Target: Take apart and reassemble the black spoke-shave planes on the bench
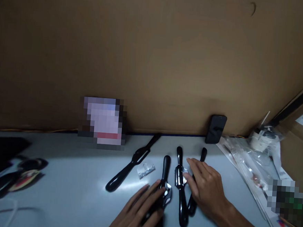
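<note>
Four glossy black two-handled tools lie near the middle of the pale desk (71, 177), each a slim bar with a wider metal-fitted centre. Three lie roughly parallel, pointing toward the far edge; the slanted tool (122, 175) lies apart to their left, with a small clear packet (145, 170) between. A cardboard wall (155, 58) closes the far edge, a phone (215, 129) leaning on it. Plastic bags (244, 161) crowd the right edge, while the left half stays mostly bare. The left hand (139, 213) drapes over the near tool (166, 163), fingers loosely bent — I cannot tell whether it truly grips. The right hand (205, 190) lies flat and spread on the right tool (203, 153), its fingertips touching the middle tool (182, 205).
</note>
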{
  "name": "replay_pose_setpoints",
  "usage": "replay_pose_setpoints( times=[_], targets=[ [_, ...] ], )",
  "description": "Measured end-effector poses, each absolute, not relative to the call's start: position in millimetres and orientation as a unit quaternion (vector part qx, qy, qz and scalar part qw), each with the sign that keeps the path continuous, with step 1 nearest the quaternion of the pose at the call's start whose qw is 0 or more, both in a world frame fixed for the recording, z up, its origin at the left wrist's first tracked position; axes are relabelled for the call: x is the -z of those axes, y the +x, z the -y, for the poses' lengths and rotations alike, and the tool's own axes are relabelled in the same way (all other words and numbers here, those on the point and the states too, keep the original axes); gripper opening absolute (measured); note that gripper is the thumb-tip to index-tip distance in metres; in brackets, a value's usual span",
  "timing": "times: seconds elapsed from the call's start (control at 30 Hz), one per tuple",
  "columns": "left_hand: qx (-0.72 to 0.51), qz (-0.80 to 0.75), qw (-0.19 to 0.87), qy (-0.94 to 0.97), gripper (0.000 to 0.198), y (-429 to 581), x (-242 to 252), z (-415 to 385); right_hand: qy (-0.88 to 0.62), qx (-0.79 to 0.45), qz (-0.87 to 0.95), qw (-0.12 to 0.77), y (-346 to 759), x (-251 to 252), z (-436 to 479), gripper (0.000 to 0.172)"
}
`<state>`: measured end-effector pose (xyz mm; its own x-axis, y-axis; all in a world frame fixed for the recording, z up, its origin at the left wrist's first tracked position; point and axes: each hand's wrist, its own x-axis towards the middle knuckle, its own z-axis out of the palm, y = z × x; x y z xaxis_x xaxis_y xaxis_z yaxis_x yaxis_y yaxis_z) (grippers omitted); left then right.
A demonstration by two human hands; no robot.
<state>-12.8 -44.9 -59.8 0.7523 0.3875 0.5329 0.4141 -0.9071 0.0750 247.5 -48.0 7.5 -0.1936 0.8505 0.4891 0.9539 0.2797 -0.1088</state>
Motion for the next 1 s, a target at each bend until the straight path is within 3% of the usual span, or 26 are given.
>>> replay_pose_setpoints(
  times=[0.13, 0.3, 0.4, 0.6, 0.77, 0.87, 1.0],
  targets=[
    [0.254, 0.297, -0.067, -0.918, 0.064, -9, 34, 50, -0.563, 0.045, 0.768, 0.302, 252, -7, 41, 0.033],
    [0.254, 0.323, -0.156, -0.898, 0.078, -5, 20, 51, -0.496, -0.029, 0.808, 0.316, 246, 3, 42, 0.029],
    [0.277, 0.326, -0.181, -0.886, 0.074, -3, 19, 46, -0.470, -0.053, 0.833, 0.287, 244, 5, 44, 0.037],
    [0.344, 0.381, -0.133, -0.848, 0.043, -16, 13, 9, -0.514, -0.036, 0.815, 0.263, 249, -1, 41, 0.026],
    [0.273, 0.466, -0.033, -0.841, 0.043, -35, 15, -28, -0.534, 0.002, 0.810, 0.242, 248, -6, 40, 0.024],
    [0.242, 0.453, -0.034, -0.857, 0.037, -39, 16, -36, -0.536, 0.015, 0.813, 0.228, 247, -8, 40, 0.026],
    [0.248, 0.400, -0.065, -0.880, 0.046, -39, 14, -36, -0.538, 0.025, 0.811, 0.227, 247, -9, 40, 0.026]
  ],
)
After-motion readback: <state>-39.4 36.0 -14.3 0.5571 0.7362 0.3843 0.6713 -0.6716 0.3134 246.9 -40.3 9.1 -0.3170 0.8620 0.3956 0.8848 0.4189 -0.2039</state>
